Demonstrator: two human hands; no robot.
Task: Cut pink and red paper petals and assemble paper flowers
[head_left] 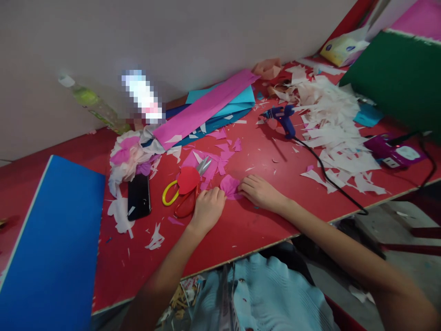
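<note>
A small pink crepe paper petal [230,185] is held low over the red table [255,225], pinched from both sides. My left hand [210,207] grips its left edge with fingers curled; my right hand [259,191] has closed on its right edge. Fingertips of both hands are partly hidden by the knuckles. Just left of my left hand lie scissors [170,192] with yellow and red handles, blades pointing away. A red paper piece [188,179] covers their middle. Pink paper scraps [216,162] are scattered beyond the petal.
A blue glue gun [280,117] with a black cord stands right of centre, near white paper strips [330,124]. Folded pink paper [210,108], a black phone [139,197], a paper flower [126,154] and a bottle [93,103] are around. Blue [58,243] and green [396,78] boards flank the space.
</note>
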